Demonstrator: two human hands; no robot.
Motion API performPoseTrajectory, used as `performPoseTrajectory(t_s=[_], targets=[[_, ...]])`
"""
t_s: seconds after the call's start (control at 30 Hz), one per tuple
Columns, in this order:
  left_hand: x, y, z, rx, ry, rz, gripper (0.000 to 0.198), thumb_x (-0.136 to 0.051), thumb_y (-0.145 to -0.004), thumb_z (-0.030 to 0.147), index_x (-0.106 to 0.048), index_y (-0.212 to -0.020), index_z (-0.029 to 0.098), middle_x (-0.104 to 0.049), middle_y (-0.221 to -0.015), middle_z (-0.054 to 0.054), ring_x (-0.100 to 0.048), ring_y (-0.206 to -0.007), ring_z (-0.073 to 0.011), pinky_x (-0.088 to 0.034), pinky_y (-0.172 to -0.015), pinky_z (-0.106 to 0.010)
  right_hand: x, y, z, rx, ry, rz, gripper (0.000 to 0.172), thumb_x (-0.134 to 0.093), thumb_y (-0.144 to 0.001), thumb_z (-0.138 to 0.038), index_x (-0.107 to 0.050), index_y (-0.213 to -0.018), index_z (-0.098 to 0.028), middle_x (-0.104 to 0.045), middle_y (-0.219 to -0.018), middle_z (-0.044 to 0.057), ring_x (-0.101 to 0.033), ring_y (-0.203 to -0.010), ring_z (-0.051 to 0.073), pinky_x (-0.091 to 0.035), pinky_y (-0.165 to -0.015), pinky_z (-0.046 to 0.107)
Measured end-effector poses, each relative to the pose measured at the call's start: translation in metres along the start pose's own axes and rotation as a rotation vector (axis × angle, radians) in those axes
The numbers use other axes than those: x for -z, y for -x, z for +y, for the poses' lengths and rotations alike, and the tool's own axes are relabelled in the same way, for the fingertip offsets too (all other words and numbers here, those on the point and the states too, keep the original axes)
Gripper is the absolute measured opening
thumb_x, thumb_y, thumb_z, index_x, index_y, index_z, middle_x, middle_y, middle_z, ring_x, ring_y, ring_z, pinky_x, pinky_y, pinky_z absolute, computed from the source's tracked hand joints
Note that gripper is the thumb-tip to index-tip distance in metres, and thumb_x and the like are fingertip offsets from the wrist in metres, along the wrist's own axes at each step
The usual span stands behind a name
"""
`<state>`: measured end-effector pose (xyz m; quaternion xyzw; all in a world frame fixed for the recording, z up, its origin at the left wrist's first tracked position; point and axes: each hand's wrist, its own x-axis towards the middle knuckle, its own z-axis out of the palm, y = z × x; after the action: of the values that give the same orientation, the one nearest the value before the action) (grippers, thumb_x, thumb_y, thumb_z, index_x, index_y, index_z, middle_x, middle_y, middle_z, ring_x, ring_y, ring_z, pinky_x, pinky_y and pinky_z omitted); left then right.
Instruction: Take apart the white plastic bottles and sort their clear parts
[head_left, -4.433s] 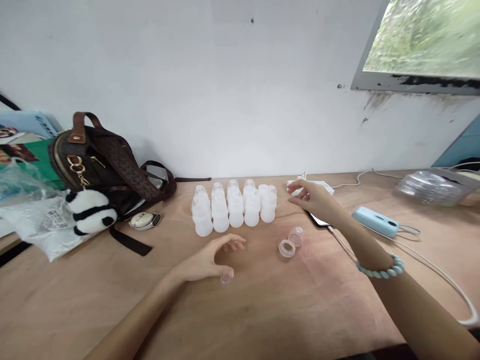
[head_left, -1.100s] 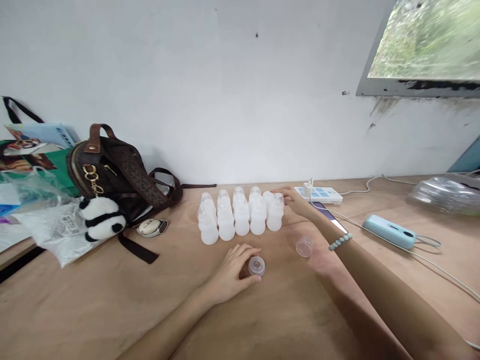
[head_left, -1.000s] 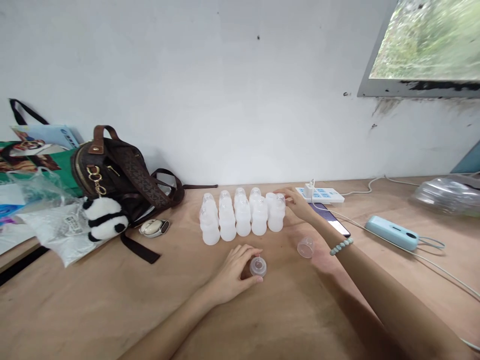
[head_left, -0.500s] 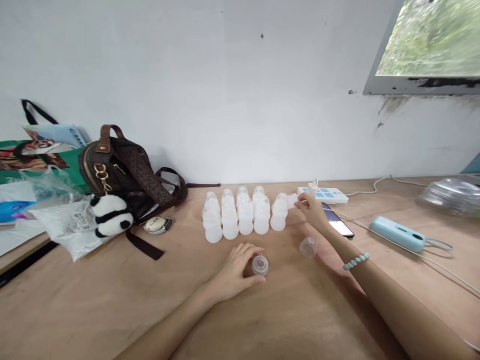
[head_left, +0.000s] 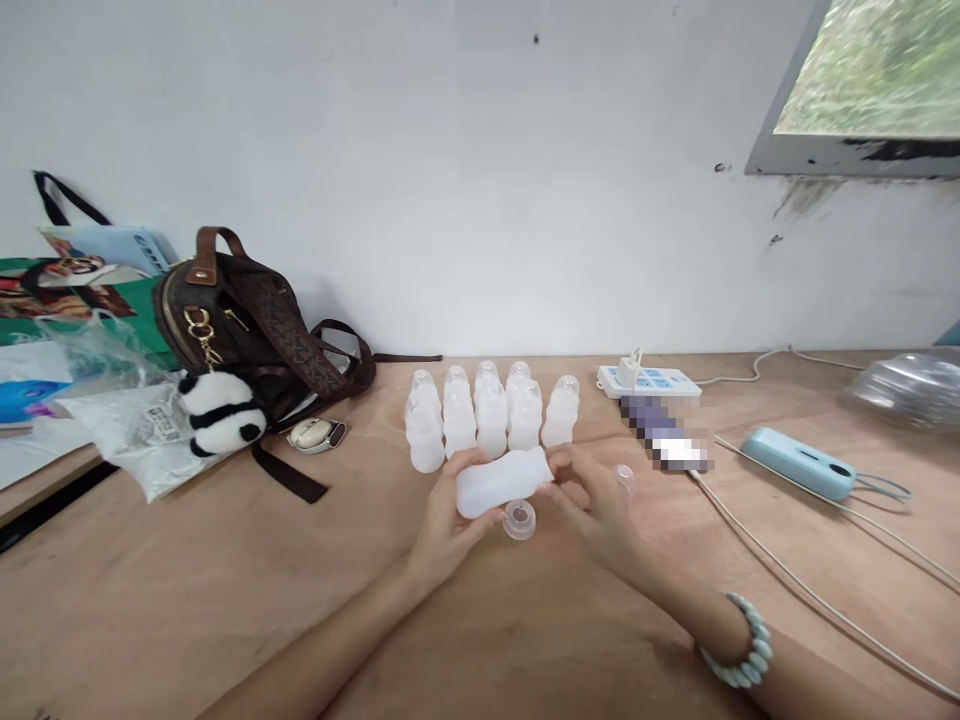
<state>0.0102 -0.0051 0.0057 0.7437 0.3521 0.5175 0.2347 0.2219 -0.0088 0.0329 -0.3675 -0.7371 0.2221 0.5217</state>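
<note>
Between my two hands lies a frosted white baby bottle body, tilted nearly onto its side above the table. My left hand grips its left end, thumb below and fingers above. At the right end, the fingers of my right hand pinch the bottle near its neck. Just beneath it, a clear ring with a teat rests on the wood. A clear dome cap stands by my right hand, partly hidden by it. Behind are several frosted baby bottles with clear caps, grouped in rows.
On the left are a brown backpack, a panda plush, a plastic bag and a mouse-like device. To the right lie a power strip, a blurred phone, a blue power bank, cables and clear plastic.
My right hand has brought the bottle body from beside the power strip toward me. My left hand has left the teat ring and taken hold of the bottle's other end.
</note>
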Motion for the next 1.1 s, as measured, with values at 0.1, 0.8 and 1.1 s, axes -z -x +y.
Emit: performPoseTrajectory(t_s=[0.1, 0.8, 1.1], targets=[[0.004, -0.002, 0.005, 0.044, -0.065, 0.038, 0.031, -0.06, -0.089, 0.039, -0.051, -0.114, 0.023, -0.059, -0.113, -0.007, -0.057, -0.106, -0.0251, -0.044, -0.092, -0.036, -0.012, 0.01, 0.006, -0.113, 0.053, -0.142, 0.043, -0.057, -0.092, -0.031, -0.036, -0.128, -0.021, -0.065, -0.089, 0.002, -0.064, -0.072, 0.017, -0.053, -0.066, 0.031], [0.005, -0.012, 0.008, 0.49, 0.318, 0.015, 0.034, -0.062, -0.077, 0.05, -0.061, -0.088, 0.017, -0.057, -0.07, 0.002, -0.049, -0.049, -0.0111, -0.038, -0.041, -0.02, 0.007, -0.006, 0.006, 0.148, 0.028, -0.013, 0.032, -0.068, -0.087, -0.028, -0.06, -0.118, -0.024, -0.067, -0.112, 0.008, -0.065, -0.104, 0.022, -0.059, -0.078, 0.034], [0.006, -0.016, 0.006, 0.645, 0.526, -0.152, 0.045, -0.053, -0.08, 0.056, -0.061, -0.078, 0.012, -0.057, -0.057, -0.001, -0.036, -0.039, -0.0069, -0.023, -0.034, -0.018, 0.009, -0.003, 0.001, 0.339, 0.105, -0.134, 0.024, -0.061, -0.092, -0.019, -0.06, -0.116, -0.022, -0.066, -0.119, 0.01, -0.064, -0.11, 0.021, -0.056, -0.093, 0.038]])
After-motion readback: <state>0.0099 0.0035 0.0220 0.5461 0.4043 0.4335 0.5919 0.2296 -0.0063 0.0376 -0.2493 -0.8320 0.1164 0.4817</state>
